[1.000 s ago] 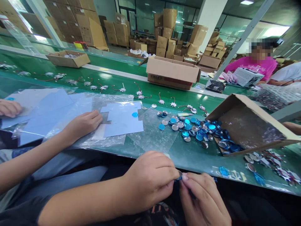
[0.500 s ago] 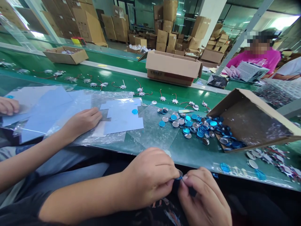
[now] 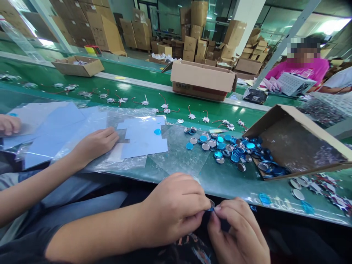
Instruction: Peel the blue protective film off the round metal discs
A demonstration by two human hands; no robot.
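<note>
Over my lap, just below the table's front edge, my left hand (image 3: 180,209) is closed on a small round metal cap (image 3: 212,204), mostly hidden by the fingers. Blue film (image 3: 211,209) shows along its lower edge. There my right hand (image 3: 240,229) meets it, thumb and fingertip pinched at the film's edge. Many like caps (image 3: 235,148), some blue-faced and some bare silver, lie in a loose heap on the table and spill from a tipped cardboard box (image 3: 299,143). Crumpled pieces of blue film (image 3: 264,198) rest at the front edge, right of my hands.
At left, a co-worker's hand (image 3: 100,141) lies by pale blue sheets (image 3: 143,141) and clear plastic. Small wired parts (image 3: 165,106) line the green belt (image 3: 132,86). An open carton (image 3: 203,79) stands beyond. More wired parts (image 3: 330,189) are at right. Another person (image 3: 302,69) sits across.
Both hands keep nearly the same pose around the cap, with only a slight shift at the fingertips. The view has tilted very slightly.
</note>
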